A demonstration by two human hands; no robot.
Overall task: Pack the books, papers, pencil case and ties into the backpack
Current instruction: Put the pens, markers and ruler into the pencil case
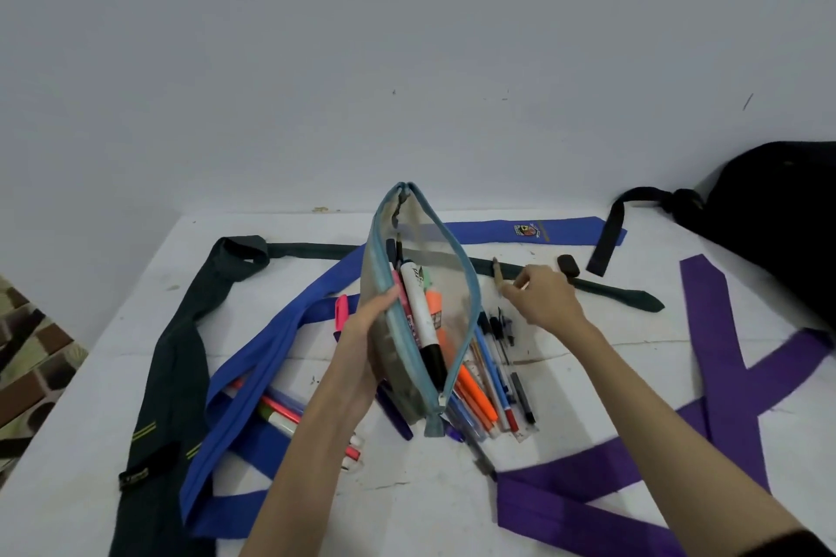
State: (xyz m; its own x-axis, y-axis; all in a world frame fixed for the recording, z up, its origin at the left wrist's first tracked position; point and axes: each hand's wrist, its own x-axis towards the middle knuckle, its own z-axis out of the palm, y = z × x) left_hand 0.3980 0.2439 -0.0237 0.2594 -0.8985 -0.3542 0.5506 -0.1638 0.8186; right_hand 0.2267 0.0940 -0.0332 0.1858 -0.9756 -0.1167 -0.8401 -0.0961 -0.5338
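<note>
White tabletop (588, 375) against a bare wall carries ties and loose pens. The pencil case (420, 308) is held upright and gaping by the left hand (368, 321), gripping its rim, so pens can be dropped in. A small stick (499, 278) is pinched by the right hand (543, 298). The backpack (778, 213) waits far right.

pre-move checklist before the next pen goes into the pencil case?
1. Pencil case unzipped, mouth wide: ok.
2. Left hand grips the case edge, holding it up: ok.
3. Right hand pinches the small brown pencil: ok.
4. All loose pens in the case: not ok, many lie on the table.
5. Backpack open: cannot tell.
6. Ties packed: not ok, blue tie and purple tie lie on the table.
</note>
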